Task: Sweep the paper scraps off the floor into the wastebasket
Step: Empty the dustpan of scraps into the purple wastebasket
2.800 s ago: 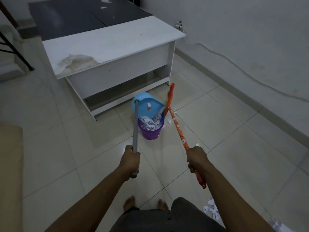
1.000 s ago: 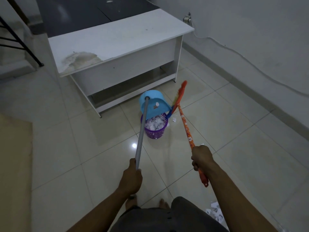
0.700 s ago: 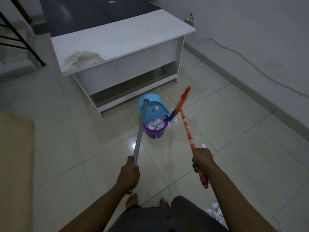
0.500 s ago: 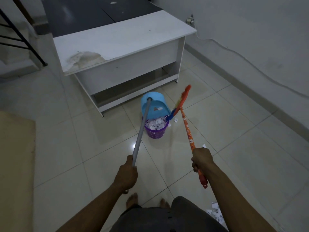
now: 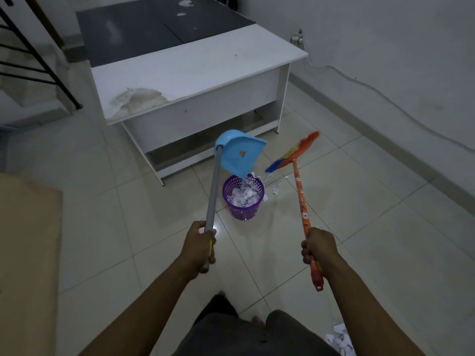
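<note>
A purple mesh wastebasket (image 5: pixel 243 210) stands on the tiled floor, holding white paper scraps (image 5: pixel 244 197). My left hand (image 5: pixel 199 246) grips the grey pole of a blue dustpan (image 5: pixel 239 156), which is tilted above the basket's rim. My right hand (image 5: pixel 318 246) grips the orange handle of a broom (image 5: pixel 299 191); its orange, yellow and blue head (image 5: pixel 293 155) is raised to the right of the basket. A few loose scraps (image 5: pixel 273 190) lie on the floor beside the basket. More scraps (image 5: pixel 338 339) lie at my lower right.
A white desk (image 5: pixel 195 80) stands just behind the basket. The wall (image 5: pixel 385 60) with a cable runs along the right. A brown board (image 5: pixel 28 250) lies at the left. A black stair frame (image 5: pixel 30 55) is at the far left. My bare feet (image 5: pixel 257 319) are at the bottom.
The dustpan has risen from resting on the basket and tipped over its rim. The broom head swung away to the right. A few scraps now lie beside the basket.
</note>
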